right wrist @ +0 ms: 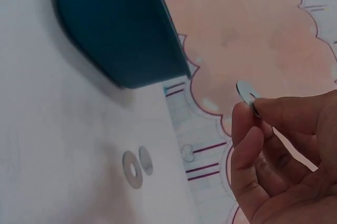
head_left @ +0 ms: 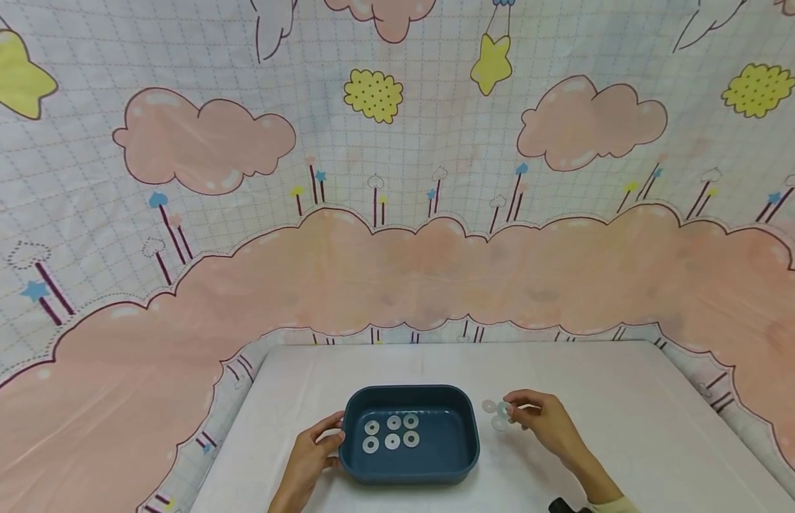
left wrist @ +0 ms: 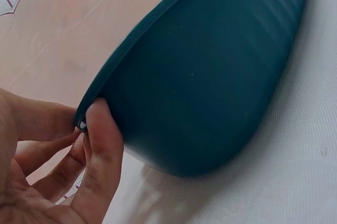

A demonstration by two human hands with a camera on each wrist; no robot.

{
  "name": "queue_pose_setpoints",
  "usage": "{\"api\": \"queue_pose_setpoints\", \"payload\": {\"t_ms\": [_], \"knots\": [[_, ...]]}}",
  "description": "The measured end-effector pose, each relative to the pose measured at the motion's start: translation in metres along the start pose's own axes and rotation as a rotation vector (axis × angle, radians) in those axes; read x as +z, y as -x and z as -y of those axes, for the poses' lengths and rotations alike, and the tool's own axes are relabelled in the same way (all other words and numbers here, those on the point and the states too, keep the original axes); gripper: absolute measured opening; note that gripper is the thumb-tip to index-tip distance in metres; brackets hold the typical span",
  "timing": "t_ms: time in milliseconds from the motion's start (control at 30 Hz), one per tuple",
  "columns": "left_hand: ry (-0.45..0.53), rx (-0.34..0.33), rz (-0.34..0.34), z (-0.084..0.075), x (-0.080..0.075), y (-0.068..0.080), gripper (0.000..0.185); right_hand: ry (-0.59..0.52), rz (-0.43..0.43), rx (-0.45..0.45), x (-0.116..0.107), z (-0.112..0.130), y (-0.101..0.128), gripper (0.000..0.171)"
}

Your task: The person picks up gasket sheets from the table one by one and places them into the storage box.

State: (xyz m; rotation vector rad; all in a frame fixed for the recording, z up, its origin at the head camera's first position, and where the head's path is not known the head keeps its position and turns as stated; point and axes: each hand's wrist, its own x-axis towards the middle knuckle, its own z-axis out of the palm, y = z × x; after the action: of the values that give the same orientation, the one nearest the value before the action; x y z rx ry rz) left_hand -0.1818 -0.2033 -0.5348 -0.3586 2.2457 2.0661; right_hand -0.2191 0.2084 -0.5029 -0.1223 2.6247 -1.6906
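A dark blue tray [head_left: 458, 456] sits on the white table with several pale washers [head_left: 392, 432] lying flat inside it. My left hand [head_left: 333, 434] grips the tray's left rim; in the left wrist view the thumb [left wrist: 102, 139] presses the outer wall of the tray [left wrist: 210, 76] while the fingers hook over the edge. To the tray's right, my right hand [head_left: 511, 412] pinches one washer [right wrist: 244, 92] between thumb and forefinger, lifted just off the table. Two more washers [right wrist: 132, 168] lie on the table below it, seen in the head view beside the fingers [head_left: 489, 406].
The white table [head_left: 628, 399] is ringed by a cloud-patterned cloth backdrop [head_left: 397, 271] that rises close behind its far edge and both sides. A dark object [head_left: 564, 506] shows at my right wrist by the bottom edge.
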Motion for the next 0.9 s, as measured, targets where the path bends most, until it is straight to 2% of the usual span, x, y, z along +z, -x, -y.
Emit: {"api": "queue_pose_setpoints", "payload": {"t_ms": [267, 500, 900], "knots": [[-0.002, -0.001, -0.004, 0.0, 0.0, 0.0, 0.046, -0.101, 0.014, 0.014, 0.004, 0.013, 0.001, 0.022], [-0.001, -0.005, -0.013, 0.001, 0.001, 0.0, 0.045, -0.195, 0.072, -0.013, 0.009, 0.023, -0.001, 0.028], [0.0, 0.004, -0.016, 0.0, 0.001, -0.001, 0.044, -0.263, 0.131, -0.054, 0.022, 0.035, -0.004, 0.03]]}}
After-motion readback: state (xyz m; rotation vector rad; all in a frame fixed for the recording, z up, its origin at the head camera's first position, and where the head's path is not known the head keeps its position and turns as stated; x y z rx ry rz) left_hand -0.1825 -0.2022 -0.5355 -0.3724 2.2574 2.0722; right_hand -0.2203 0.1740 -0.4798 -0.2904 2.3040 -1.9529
